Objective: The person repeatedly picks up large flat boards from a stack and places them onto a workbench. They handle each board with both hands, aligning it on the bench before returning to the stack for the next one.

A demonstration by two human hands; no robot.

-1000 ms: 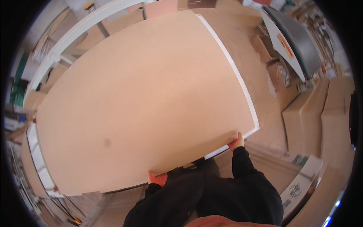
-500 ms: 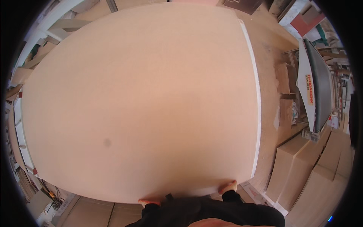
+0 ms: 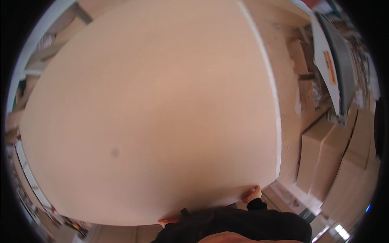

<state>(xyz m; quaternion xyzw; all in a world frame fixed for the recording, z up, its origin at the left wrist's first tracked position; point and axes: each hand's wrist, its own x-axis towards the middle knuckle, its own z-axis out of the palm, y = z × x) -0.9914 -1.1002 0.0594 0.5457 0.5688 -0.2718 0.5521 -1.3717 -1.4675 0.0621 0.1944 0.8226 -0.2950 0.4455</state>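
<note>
Large pale board [image 3: 154, 109] filling most of the view, gripped along its near edge by left hand [image 3: 168, 222] and right hand [image 3: 252, 194], fingers curled round the rim, with cardboard boxes [image 3: 324, 162] and a white-topped machine [image 3: 330, 65] right of the board

We see a large pale wooden board [image 3: 154, 109] filling most of the view, its white right edge bending with the lens. Our left hand [image 3: 167, 222] and right hand [image 3: 252, 194] grip its near edge, only the fingertips showing, dark sleeves [image 3: 243, 222] below. To the right stand stacked cardboard boxes [image 3: 324, 158] and a grey-and-white machine table [image 3: 332, 65] on a dusty floor.
</note>
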